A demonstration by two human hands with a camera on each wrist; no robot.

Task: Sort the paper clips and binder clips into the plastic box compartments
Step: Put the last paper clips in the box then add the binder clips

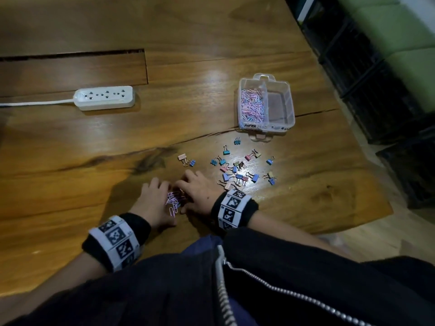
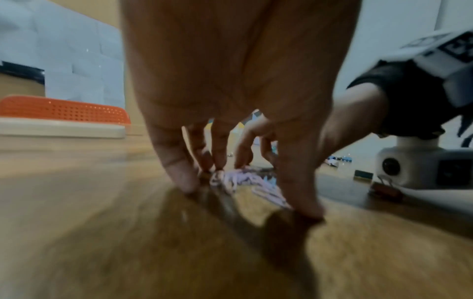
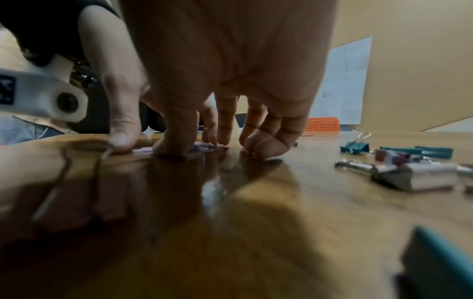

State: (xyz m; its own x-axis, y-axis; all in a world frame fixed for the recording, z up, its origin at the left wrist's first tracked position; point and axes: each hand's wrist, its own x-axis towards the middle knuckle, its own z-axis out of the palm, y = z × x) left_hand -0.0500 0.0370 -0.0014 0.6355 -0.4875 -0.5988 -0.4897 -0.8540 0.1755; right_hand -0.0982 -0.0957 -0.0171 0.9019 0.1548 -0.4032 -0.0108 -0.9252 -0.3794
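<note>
Two hands, left hand point(image 1: 154, 203) and right hand point(image 1: 197, 192), cup one paper clip pile point(image 1: 173, 200) on the surface point(image 1: 70, 142), fingers bent, fingertips down. One two-compartment plastic box point(image 1: 282, 107) lies well apart; scattered binder clips point(image 1: 237, 170) between.

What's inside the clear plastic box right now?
The plastic box has two compartments. The left one holds a heap of pink, blue and white paper clips; what lies beneath the top layer is covered. The right compartment looks empty, with no binder clips.

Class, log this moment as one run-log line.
both hands gathering pastel paper clips | clear plastic box: left compartment clips, right empty | coloured binder clips loose
</note>
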